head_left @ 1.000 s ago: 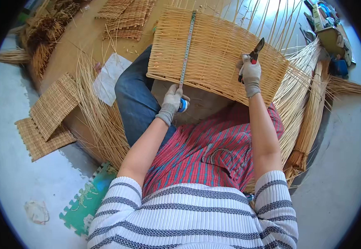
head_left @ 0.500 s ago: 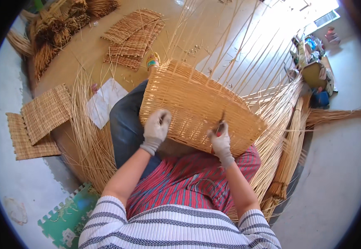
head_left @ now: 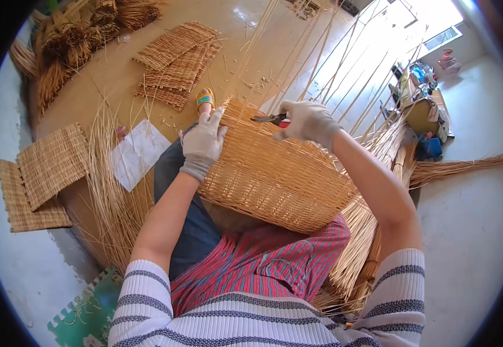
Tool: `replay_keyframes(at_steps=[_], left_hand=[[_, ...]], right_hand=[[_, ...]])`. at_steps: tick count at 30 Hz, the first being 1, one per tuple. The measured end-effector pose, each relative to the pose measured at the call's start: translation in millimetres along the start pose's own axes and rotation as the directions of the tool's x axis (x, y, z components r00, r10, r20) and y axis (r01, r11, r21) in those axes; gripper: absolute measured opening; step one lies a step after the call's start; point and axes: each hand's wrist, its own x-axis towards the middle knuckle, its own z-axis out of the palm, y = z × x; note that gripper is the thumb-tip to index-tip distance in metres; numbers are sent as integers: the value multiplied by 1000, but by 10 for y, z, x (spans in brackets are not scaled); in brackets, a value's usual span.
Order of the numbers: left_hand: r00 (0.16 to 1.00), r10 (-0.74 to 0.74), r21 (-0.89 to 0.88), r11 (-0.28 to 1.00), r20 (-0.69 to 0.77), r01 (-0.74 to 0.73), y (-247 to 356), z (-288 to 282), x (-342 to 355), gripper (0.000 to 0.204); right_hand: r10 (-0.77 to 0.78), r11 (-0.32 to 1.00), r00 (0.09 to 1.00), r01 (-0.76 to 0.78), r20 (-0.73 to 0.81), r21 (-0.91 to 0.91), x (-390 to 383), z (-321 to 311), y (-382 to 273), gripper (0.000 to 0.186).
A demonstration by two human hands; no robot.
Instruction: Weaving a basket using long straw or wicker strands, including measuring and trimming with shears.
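Here the woven panel (head_left: 274,173) lies tilted across the lap, its far edge up under both gloved hands. The right hand (head_left: 308,122) is closed around red-handled snips (head_left: 271,119), blades pointing toward the left hand (head_left: 203,141), which presses flat on the panel's corner, holding nothing. The blades sit near those left fingers, so a slip could nick the glove, or cut a weave strand instead of a loose end. What the blades bite is too small to tell. Beyond the grip, long reeds (head_left: 344,75) fan outward; mats (head_left: 173,61) lie farther off.
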Motion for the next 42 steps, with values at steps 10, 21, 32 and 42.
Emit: replay_keyframes(at_steps=[10,21,32,42], left_hand=[[998,50,-132,990,-40,-55,-37,32,-23,53],[977,188,-243,948,-98,-207,259,11,-123,51],[959,277,-263,922,-63,-284,579,60,-77,37],[959,279,-197,944,45,-266,837,272,-26,34]], right_hand=[[7,996,941,25,337,-89,457,-189,-227,78],[69,995,894,-29,444,-97,250,-127,258,77],[184,942,904,-49,386,-333,-89,-304,376,77],[110,993,880,-80,462,-85,-56,66,758,81]])
